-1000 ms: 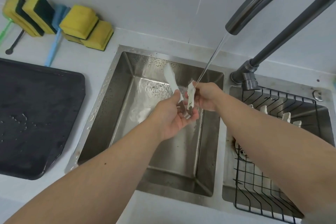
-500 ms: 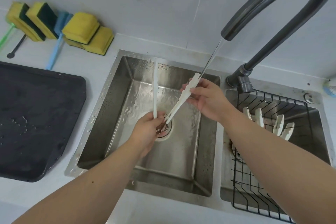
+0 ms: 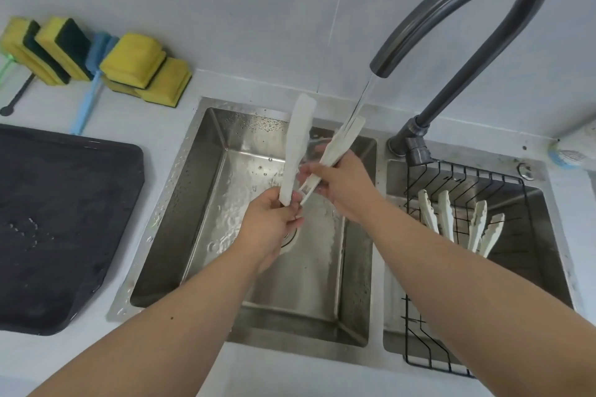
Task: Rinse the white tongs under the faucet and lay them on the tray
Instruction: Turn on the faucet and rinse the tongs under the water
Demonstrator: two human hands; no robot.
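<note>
I hold a pair of white tongs (image 3: 298,142) spread in a V over the left sink basin (image 3: 206,203). My left hand (image 3: 271,226) grips the hinge end at the bottom. My right hand (image 3: 342,184) holds the right arm of the tongs, whose tip sits in the water stream falling from the dark grey faucet (image 3: 458,10). The left arm of the tongs points up and away, out of the stream. The black tray (image 3: 64,219) lies on the counter to the left, wet with a few drops and with nothing on it.
A black wire rack (image 3: 464,190) in the right basin holds more white tongs (image 3: 461,226). Yellow sponges (image 3: 135,64) and a blue brush (image 3: 90,90) lean against the back wall beyond the tray. The basin's drain shows below my left hand.
The tongs have been turned and raised; the right arm's tip now sits directly in the stream. Both hands have shifted slightly upward and closer together.
</note>
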